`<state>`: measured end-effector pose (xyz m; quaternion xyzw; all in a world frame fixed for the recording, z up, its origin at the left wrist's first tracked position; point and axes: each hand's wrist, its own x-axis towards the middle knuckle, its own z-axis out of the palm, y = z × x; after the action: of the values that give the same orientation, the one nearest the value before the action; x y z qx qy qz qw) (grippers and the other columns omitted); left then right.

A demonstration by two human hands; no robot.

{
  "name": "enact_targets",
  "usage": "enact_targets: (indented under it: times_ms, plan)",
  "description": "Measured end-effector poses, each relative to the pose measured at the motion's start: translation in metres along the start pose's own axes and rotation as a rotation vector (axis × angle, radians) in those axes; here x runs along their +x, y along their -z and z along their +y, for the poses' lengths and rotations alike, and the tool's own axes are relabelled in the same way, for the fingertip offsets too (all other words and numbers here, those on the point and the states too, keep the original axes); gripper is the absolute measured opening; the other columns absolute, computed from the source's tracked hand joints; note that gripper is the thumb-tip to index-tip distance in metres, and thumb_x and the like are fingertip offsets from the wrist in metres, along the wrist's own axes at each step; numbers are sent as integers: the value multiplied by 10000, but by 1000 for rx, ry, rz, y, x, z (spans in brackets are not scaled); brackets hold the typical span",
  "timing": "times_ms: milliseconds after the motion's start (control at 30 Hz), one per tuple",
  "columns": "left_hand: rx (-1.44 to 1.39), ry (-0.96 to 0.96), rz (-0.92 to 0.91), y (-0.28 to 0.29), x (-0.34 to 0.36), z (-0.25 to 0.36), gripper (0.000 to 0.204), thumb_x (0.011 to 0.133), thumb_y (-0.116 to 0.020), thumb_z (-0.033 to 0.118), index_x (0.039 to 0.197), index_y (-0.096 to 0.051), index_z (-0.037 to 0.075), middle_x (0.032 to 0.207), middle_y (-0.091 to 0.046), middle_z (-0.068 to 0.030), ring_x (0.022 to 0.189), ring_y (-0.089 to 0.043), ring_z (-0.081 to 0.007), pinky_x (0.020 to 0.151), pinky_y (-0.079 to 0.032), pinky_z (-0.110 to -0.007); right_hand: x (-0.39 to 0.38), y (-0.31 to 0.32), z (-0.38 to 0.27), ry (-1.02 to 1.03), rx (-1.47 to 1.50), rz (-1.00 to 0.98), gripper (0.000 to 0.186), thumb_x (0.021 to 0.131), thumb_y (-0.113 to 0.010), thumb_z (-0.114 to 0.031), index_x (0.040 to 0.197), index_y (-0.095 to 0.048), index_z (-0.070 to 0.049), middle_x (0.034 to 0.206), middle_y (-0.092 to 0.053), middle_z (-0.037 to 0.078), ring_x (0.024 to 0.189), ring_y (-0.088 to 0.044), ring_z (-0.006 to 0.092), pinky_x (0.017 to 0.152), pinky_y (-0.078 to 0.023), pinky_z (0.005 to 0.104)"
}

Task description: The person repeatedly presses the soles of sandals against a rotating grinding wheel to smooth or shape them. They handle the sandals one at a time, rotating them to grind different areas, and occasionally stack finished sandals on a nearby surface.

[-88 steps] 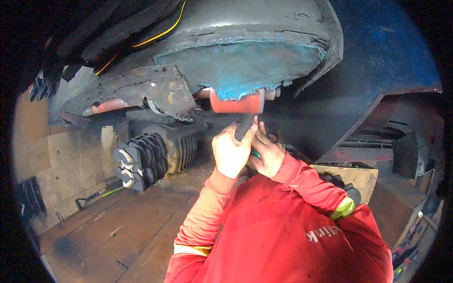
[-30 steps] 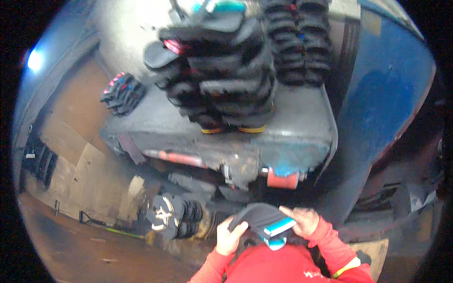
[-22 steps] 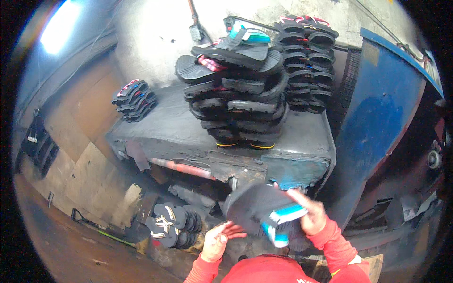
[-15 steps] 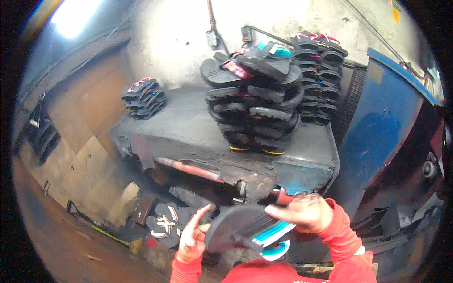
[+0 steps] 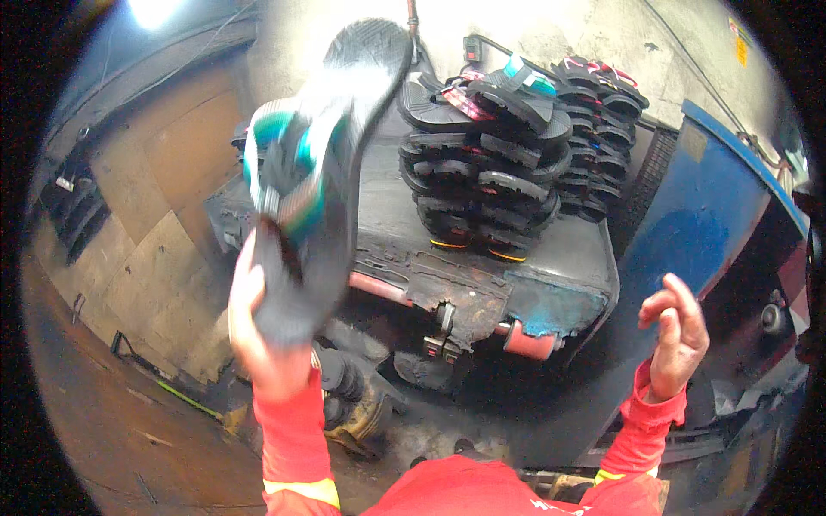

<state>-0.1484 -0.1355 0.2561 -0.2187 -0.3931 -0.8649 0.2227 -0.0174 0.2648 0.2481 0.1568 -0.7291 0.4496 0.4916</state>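
Observation:
A black sandal [image 5: 338, 215] with teal and white straps is raised at the left, upright and slightly blurred. My left hand [image 5: 262, 348] grips it by its lower end, the thumb along the side. To the right, my right hand [image 5: 675, 335] is lifted with its fingers bent but apart, holding nothing, near the blue cabinet. Behind the raised sandal, a tall stack of black sandals [image 5: 482, 185] stands on the dark table [image 5: 387, 228]. On top of it lies a sandal [image 5: 512, 107] with a teal and white strap.
A second sandal stack [image 5: 594, 146] rises behind the first, against the pale wall. At the right is a tall blue metal cabinet [image 5: 688, 202]. Below the table's worn front edge sits a red roller [image 5: 529, 342]. A green-handled stick [image 5: 185, 397] lies low at the left.
The sandal has gone from low in front of me, between both hands, up to the left in my left hand. My right hand has let go and moved right and up.

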Motion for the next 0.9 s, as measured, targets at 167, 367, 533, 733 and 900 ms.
enact_targets:
  times_ms: [167,367,533,733,900]
  plan:
    - [-138,24,-82,-61,126,-48,293,960,-573,234,1182,-613,47,1199,-664,-130,1076,-664,-285,849,-575,-473,-24,30,19,-171,-77,-237,351,870,-710,-101,1205,-691,2,836,-704,104,727,-665,178,674,-526,299]
    - [-139,227,-243,-137,223,-118,467,1028,-549,380,1219,-529,-45,1207,-620,-235,1080,-654,-399,895,-598,-536,-56,57,44,-524,30,-172,376,872,-674,-20,1248,-676,-5,901,-713,102,787,-683,165,717,-555,289]
    - [150,347,-160,-107,214,-130,525,1020,-581,291,1259,-453,-159,1161,-622,-355,1047,-680,-434,959,-570,-485,-93,71,68,-747,253,-127,424,913,-618,-1,1336,-602,26,955,-705,126,799,-674,169,740,-568,296]
    - [560,462,-188,88,94,-83,463,1024,-572,389,1229,-622,-23,1052,-724,-176,909,-732,-259,777,-589,-348,-159,47,66,-977,529,-281,546,910,-712,-189,1384,-551,30,996,-711,150,855,-688,212,784,-574,341]
    - [319,733,529,238,-84,-90,341,1018,-598,360,1045,-672,28,865,-702,-61,690,-658,-175,620,-530,-295,-177,-21,61,-1289,770,-589,561,892,-729,-62,1413,-534,10,1094,-705,124,976,-675,192,874,-553,334]
